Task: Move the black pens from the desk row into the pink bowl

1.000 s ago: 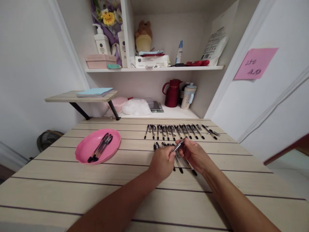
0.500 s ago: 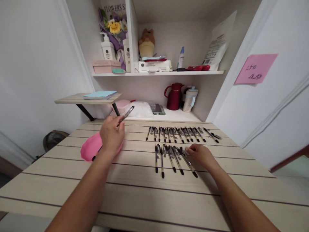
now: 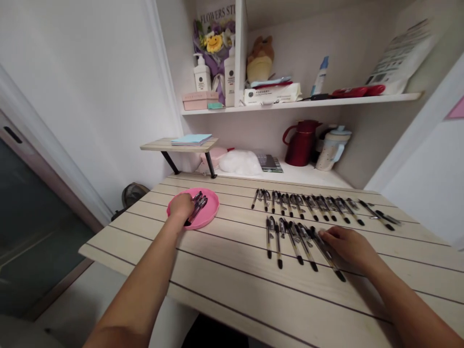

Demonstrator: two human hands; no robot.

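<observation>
My left hand [image 3: 180, 206] is down in a pink plate [image 3: 210, 217] at the table's left. Its fingers are curled on a black pen lying among a few pens [image 3: 198, 207] in the plate. My right hand [image 3: 348, 244] rests on the table at the right end of the near row of pens [image 3: 294, 238]. Its fingers are bent together, with the tips on the top of the rightmost pen [image 3: 328, 253]. A longer far row of pens [image 3: 319, 206] lies behind it.
The striped wooden table [image 3: 235, 280] ends close on the left, with a glass door beyond. Behind it are a small raised shelf [image 3: 174, 145] with blue paper, a red jug [image 3: 300, 143], a pale cup [image 3: 331, 149], and a wall shelf [image 3: 297, 103] with bottles and boxes.
My left hand carried a pen from mid-air down into the pink plate. The view swung to the left. My right hand stayed at the near row and its fingers curled.
</observation>
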